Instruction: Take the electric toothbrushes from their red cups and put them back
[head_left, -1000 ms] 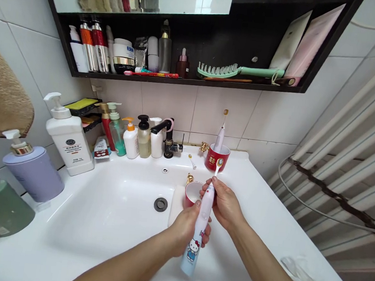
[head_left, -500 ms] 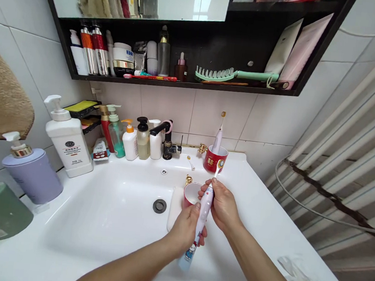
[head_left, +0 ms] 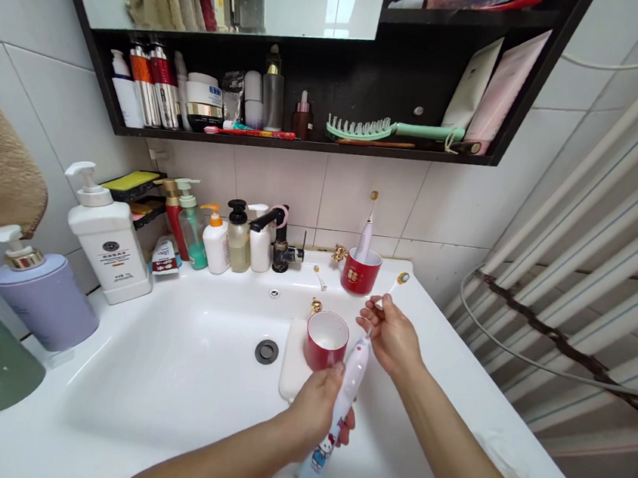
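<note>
My left hand (head_left: 319,409) is wrapped round an electric toothbrush handle (head_left: 351,375), white and pale blue with a cartoon figure near its base. The handle is tilted above the sink, its bare metal shaft pointing up. Just beyond that shaft, my right hand (head_left: 392,334) pinches a toothbrush head (head_left: 402,279), whose bristles point up and right. The head is apart from the handle. Behind the handle, a red cup (head_left: 326,346) stands on a white soap-dish-like pad (head_left: 293,365) in the basin.
A second red cup (head_left: 360,278) holds another electric toothbrush (head_left: 366,232) at the sink's back edge. A loose brush head (head_left: 319,277) lies near the black faucet (head_left: 279,238). Pump bottles (head_left: 216,243) line the back left. A shelf (head_left: 306,145) hangs above; pipes (head_left: 575,296) stand right.
My right hand has pulled the brush head off the handle and moved slightly right with it. The metal shaft now shows. The view has shifted slightly.
</note>
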